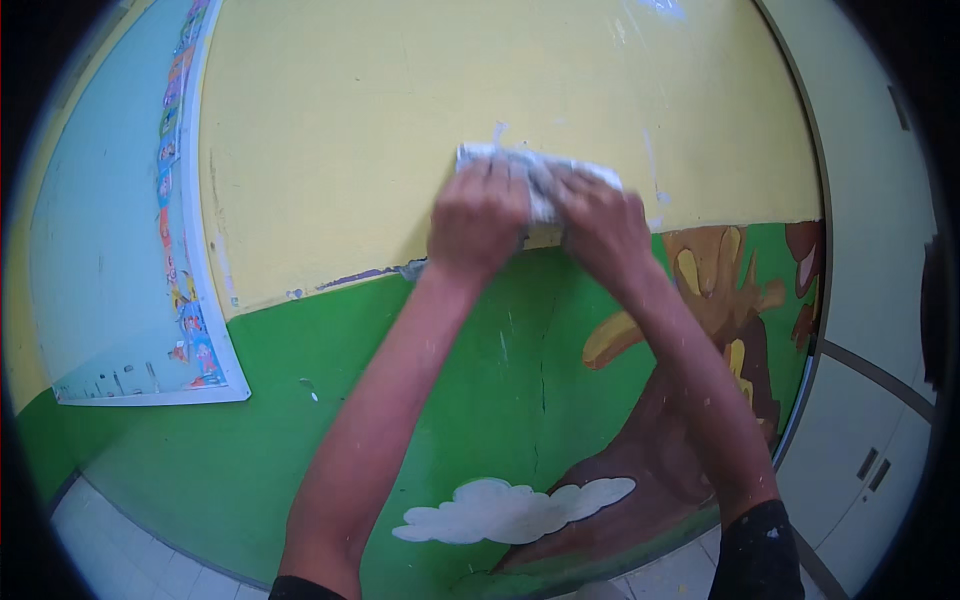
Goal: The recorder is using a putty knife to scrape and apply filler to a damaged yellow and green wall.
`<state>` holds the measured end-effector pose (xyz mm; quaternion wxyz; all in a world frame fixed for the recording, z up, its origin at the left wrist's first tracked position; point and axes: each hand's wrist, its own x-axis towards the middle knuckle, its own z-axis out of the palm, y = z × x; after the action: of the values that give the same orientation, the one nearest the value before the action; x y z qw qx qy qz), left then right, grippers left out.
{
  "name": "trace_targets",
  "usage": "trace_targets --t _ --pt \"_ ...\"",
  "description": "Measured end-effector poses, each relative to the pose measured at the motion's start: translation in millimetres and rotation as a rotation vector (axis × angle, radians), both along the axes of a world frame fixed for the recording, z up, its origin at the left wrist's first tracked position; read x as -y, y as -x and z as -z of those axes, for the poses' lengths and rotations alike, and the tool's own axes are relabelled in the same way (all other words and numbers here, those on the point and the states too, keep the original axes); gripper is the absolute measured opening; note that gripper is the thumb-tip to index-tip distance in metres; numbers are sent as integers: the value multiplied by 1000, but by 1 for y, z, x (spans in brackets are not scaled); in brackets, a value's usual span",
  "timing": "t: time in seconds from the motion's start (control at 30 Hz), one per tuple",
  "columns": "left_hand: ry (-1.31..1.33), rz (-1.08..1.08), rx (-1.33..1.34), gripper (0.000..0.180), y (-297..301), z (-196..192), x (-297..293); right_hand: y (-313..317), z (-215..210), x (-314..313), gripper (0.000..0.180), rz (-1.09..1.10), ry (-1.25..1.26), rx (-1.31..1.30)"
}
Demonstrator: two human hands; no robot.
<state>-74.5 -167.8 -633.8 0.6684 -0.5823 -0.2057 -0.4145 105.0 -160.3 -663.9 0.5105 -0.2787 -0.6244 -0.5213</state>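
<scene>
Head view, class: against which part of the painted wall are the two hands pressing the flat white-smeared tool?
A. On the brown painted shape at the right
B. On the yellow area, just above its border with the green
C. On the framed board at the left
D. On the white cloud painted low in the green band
B: the left hand and right hand press the white-smeared tool on the yellow area, just above the green band.

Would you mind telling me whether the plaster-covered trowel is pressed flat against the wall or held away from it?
Pressed flat: the trowel lies against the yellow wall, with the left hand and right hand bearing on it.
</scene>
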Motion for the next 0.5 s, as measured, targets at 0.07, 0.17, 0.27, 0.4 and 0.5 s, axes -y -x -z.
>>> trace_targets --t 0.07,0.17,0.27,0.4,0.5 --pt "62 -14 86 23 -6 -39 -2 -1 -44 6 35 102 92 -35" --pt "136 -119 182 15 -12 -95 21 -5 -104 15 35 202 82 -40" --pt "239 -205 177 20 -6 -109 27 -1 -109 22 34 221 129 -30" --pt "272 24 151 25 17 -30 20 10 -37 27 41 107 187 29" --pt "512 97 0 32 30 47 40 -14 41 14 53 -21 85 157"
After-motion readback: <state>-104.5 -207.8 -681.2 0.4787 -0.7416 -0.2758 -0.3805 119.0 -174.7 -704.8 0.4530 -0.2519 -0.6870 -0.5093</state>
